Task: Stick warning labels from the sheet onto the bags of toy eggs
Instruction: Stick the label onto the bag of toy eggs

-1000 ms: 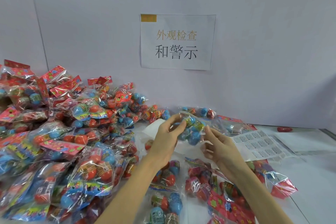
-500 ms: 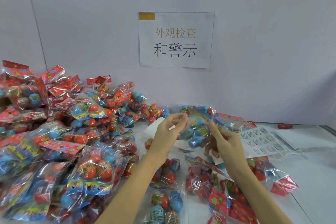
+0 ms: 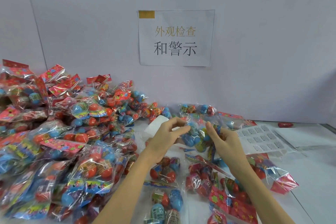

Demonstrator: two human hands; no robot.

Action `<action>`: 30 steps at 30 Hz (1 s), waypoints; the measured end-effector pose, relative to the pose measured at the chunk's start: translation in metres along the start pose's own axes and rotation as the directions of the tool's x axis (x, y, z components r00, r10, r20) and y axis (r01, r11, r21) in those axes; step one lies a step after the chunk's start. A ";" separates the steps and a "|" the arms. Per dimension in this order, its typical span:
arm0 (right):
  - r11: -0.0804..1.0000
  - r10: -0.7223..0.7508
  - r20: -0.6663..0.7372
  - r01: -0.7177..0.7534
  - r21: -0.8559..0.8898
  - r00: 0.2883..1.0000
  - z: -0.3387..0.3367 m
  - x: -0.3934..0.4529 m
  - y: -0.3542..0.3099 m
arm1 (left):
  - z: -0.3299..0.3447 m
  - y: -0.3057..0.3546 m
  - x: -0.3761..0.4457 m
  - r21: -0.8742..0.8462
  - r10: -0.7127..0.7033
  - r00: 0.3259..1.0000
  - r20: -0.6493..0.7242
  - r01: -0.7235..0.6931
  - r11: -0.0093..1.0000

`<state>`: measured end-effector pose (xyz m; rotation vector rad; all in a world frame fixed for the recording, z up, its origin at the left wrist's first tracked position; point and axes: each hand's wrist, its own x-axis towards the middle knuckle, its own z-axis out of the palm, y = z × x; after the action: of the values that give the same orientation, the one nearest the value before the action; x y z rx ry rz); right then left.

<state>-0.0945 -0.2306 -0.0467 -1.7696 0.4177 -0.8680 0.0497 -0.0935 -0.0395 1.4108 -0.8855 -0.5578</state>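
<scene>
Between my two hands, above the table's middle, hangs a clear bag of blue toy eggs (image 3: 197,137). My left hand (image 3: 166,138) pinches the bag's left side with thumb and fingertips. My right hand (image 3: 224,141) grips its right side, fingers curled into the plastic. The label sheet (image 3: 261,139), white with rows of small printed labels, lies flat on the table just right of my right hand. Whether a label sticks to a finger cannot be told.
A big heap of egg bags (image 3: 60,132) covers the table's left half up to the wall. More bags (image 3: 214,183) lie below my hands. A white paper piece (image 3: 156,126) lies behind my left hand. A paper sign (image 3: 175,38) hangs on the wall.
Both hands and the bag have shifted slightly right and down. My right hand has closed further around the bag's right side.
</scene>
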 end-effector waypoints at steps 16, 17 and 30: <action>0.993 -0.043 -0.012 0.042 -0.113 0.999 0.001 -0.003 0.001 | 0.007 0.001 -0.001 -0.138 -0.036 0.971 -0.235 0.003 0.990; 0.979 -0.086 -0.027 0.079 -0.189 0.996 0.000 -0.001 0.002 | 0.006 0.001 -0.001 -0.135 -0.026 0.964 -0.265 -0.010 0.991; 0.995 -0.098 0.179 0.096 0.019 0.979 -0.001 -0.006 0.001 | 0.006 0.006 0.003 -0.427 -0.148 0.966 -0.211 0.046 0.903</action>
<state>-0.0986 -0.2277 -0.0493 -1.8530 0.2101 -0.7689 0.0452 -0.0986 -0.0330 1.1007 -0.4652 -0.5989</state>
